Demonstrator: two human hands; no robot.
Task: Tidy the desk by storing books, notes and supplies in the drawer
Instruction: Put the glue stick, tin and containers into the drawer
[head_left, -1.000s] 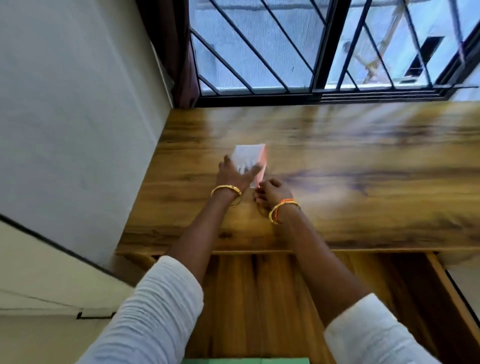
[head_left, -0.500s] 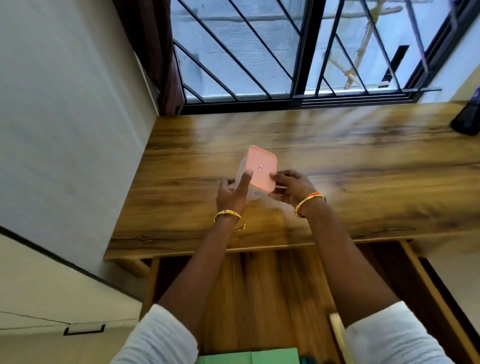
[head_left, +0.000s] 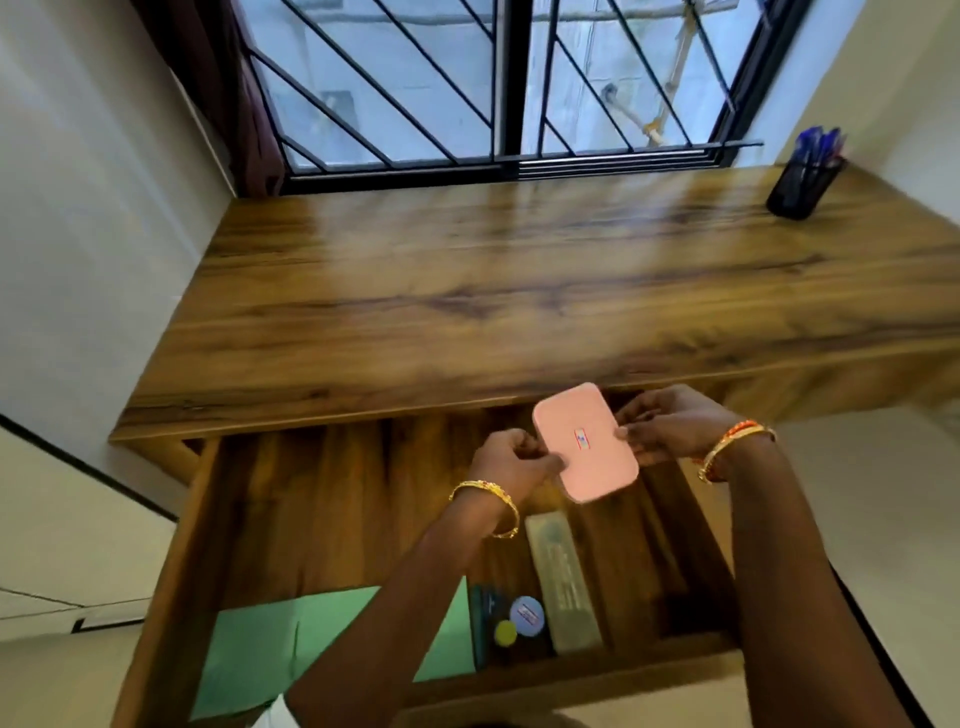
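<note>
A long wooden counter (head_left: 519, 291) with dark grain runs under a barred window (head_left: 498, 83) and fills the corner between two pale walls. A dark curtain (head_left: 234, 93) hangs at the window's left edge. The counter top is bare apart from one black mesh pen holder (head_left: 802, 189) at the far right, near the wall, with several blue pens standing in it; their number cannot be told through the blur.

Below the front edge of the counter one wooden drawer (head_left: 171, 571) is pulled open. In it lie one green folder (head_left: 270, 644) at the left front, one long pale box (head_left: 563, 582) lying lengthwise right of the middle, and, between these two, one dark packet (head_left: 485, 605) with one small round lilac tin (head_left: 526, 616) and one small yellow-green disc (head_left: 505, 632) on or just beside it.

One pink box (head_left: 584, 441), flat with rounded corners and a small label in the middle of its lid, is held in the air above the back of the open drawer, just in front of the counter's edge. Both hands grasp it: the left hand (head_left: 511, 462) pinches its left long edge, the right hand (head_left: 670, 423) grips its right edge with the fingers closed on it. Each wrist wears gold bangles, and a bit of white sleeve (head_left: 275, 714) shows at the bottom.
</note>
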